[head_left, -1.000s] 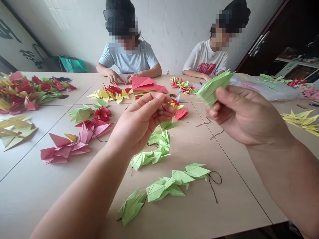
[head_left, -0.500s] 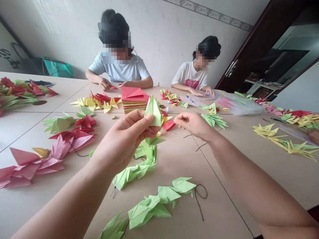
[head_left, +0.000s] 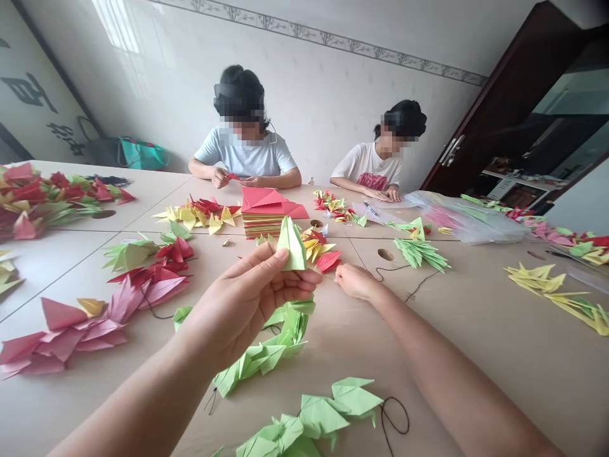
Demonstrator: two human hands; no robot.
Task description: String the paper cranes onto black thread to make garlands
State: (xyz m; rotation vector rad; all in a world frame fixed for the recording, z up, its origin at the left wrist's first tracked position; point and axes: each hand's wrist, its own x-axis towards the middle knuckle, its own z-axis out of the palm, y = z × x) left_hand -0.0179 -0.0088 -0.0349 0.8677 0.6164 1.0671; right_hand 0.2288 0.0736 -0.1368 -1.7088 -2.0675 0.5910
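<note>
My left hand (head_left: 254, 285) holds up a light green folded paper crane (head_left: 292, 244), pinched between thumb and fingers with its point upward. To the right, my right hand (head_left: 356, 280) is low over the table with its fingers closed. What those fingers hold, if anything, is too small to make out. Just behind it lie a red folded paper (head_left: 328, 261) and yellow folded pieces (head_left: 314, 249). Below my left hand is a curved string of green paper cranes (head_left: 285, 339). Closer to me lies another green crane string (head_left: 321, 412), with a loop of black thread (head_left: 397, 419) at its end.
A stack of coloured paper (head_left: 261, 222) stands beyond my left hand. Pink cranes (head_left: 85, 327) lie at left, a green folded bundle (head_left: 421, 252) and plastic bags (head_left: 476, 219) at right. Two people sit opposite; one person's hands (head_left: 221, 178) hold red paper.
My right hand has moved down and slightly left, toward the table. My left hand still holds the green crane. The view has tilted up; the person opposite has raised the red paper.
</note>
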